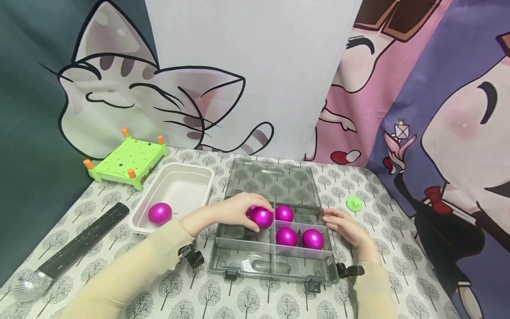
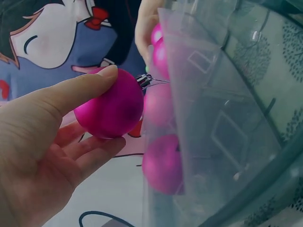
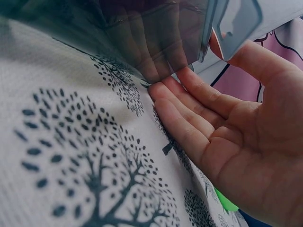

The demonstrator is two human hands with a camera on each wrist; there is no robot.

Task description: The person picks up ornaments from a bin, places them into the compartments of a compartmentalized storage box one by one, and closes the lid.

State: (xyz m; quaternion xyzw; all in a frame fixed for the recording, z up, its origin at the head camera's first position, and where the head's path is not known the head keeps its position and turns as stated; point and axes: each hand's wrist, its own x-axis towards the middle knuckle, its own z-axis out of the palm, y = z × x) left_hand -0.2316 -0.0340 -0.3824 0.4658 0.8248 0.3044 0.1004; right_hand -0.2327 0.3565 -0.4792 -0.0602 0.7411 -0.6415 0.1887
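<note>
My left hand pinches a shiny magenta Christmas ball between thumb and fingers, over the back left compartment of a smoky see-through divider box. The ball's silver cap and wire hook point toward the box. Behind the held ball, another magenta ball is mostly hidden from the head view. More magenta balls sit in the right-hand compartments. At the box's right side, the fingers of my right hand rest against the outer wall, fairly straight, with the thumb by the rim.
The box's lid lies folded back behind it. To the left stands a white tray with one magenta ball. Further left are a green pegged stand and a black-handled microphone. A small green disc lies right.
</note>
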